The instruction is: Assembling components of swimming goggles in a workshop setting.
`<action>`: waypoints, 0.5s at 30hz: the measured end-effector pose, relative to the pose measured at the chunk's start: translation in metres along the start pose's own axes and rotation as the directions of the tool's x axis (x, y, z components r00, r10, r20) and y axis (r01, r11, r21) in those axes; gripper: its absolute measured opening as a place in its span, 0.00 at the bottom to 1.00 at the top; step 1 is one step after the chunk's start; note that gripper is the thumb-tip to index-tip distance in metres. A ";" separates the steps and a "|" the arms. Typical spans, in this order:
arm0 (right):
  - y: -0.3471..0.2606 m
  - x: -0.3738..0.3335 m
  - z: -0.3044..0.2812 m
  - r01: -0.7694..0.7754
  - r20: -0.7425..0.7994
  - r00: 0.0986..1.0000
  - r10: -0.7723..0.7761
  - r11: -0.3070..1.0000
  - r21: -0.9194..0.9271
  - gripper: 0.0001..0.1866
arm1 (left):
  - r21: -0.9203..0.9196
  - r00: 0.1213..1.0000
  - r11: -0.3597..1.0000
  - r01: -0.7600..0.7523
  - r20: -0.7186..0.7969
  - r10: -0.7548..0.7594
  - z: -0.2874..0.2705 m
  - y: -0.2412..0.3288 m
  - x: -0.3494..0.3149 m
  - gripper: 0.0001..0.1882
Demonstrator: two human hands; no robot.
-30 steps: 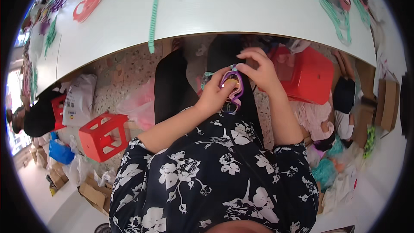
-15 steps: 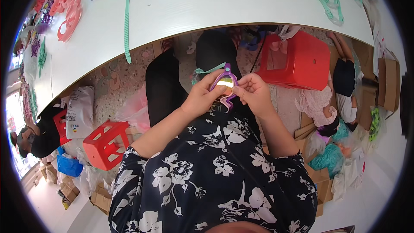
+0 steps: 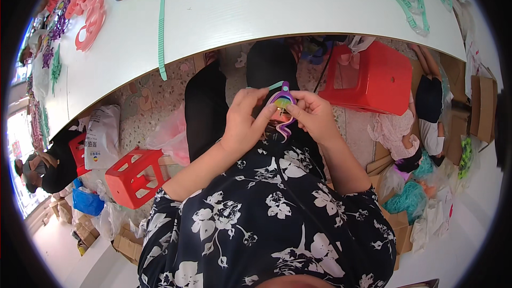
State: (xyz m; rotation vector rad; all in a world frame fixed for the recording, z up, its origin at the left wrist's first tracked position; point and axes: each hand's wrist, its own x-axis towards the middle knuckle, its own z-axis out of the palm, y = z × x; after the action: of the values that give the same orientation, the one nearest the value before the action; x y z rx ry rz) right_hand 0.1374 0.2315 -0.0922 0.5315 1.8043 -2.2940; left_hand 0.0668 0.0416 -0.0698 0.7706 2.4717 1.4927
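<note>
Over my lap, both hands hold a pair of swim goggles with a purple frame and a shiny mirrored lens [image 3: 282, 104]. My left hand [image 3: 245, 117] grips the goggles' left side, thumb against the lens edge. Opposite it, my right hand [image 3: 316, 116] pinches the right rim between thumb and bent index finger. A teal strap [image 3: 275, 85] runs from the purple end of the frame toward my left fingers, which hide the rest of it. The lower purple and pink part [image 3: 285, 128] curls down below my thumbs.
The white table [image 3: 229, 5] arcs ahead, bearing a loose teal strap [image 3: 162, 32], pink goggle frames [image 3: 92, 18] and teal-strapped goggles [image 3: 408, 0]. Red stools [image 3: 389, 77] [image 3: 136, 176] stand on both sides. Other people [image 3: 429, 101] sit at the far right and left.
My left fingers have risen toward the strap and the top of the goggles. My right index finger now reaches over the upper rim, and the goggles have tilted, showing less lens.
</note>
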 end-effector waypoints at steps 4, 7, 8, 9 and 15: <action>-0.003 0.004 0.003 0.002 0.017 1.000 -0.001 0.999 -0.038 0.17 | 0.034 0.995 0.995 0.099 -0.012 -0.099 -0.002 0.009 -0.005 0.08; -0.006 0.006 0.006 0.002 0.023 1.000 -0.001 0.999 -0.042 0.16 | 0.101 0.997 0.995 0.016 -0.079 -0.008 0.001 0.005 -0.003 0.06; -0.006 0.006 0.006 0.001 0.025 1.000 0.000 0.999 -0.044 0.16 | 0.099 0.996 0.995 0.009 -0.095 0.001 0.001 0.005 -0.004 0.06; -0.004 0.006 0.006 0.027 0.026 0.999 -0.026 0.998 -0.054 0.16 | 0.097 0.994 0.995 0.002 -0.110 0.009 0.002 0.006 -0.004 0.06; -0.007 0.005 0.008 0.030 0.031 0.999 -0.027 0.997 -0.074 0.17 | 0.028 0.983 0.995 0.098 -0.162 -0.092 0.004 0.005 -0.012 0.05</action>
State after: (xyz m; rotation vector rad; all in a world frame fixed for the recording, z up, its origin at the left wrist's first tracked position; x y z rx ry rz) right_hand 0.1292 0.2255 -0.0861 0.4597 1.8866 -2.2301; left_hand 0.0804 0.0408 -0.0687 0.5493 2.6164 1.5365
